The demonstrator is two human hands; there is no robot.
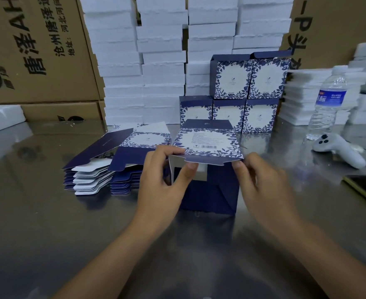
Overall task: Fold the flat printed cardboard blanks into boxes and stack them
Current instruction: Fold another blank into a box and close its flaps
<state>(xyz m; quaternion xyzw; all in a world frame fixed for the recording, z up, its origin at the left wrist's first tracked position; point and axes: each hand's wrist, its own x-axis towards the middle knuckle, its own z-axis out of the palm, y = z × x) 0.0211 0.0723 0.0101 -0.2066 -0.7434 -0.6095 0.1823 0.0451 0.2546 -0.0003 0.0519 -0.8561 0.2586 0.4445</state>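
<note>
Single head-worn view, wide-angle, up above the near side of the steel table [48,212]. Looking forward and down, along both forearms coming in from the bottom corners. Right in close on the left hand [162,182] and right hand [264,186], dead centre, at the half-folded box [210,197]. Facing the back wall of white foam stacks [162,61] and brown cartons [37,50] across the table. Taking in the pile of flat blanks [95,167] just left of centre, the finished boxes [249,83] beyond the hands, the water bottle [328,100] far out right. Bowed and stretched toward the frame's edges, fish-eye fashion.
</note>
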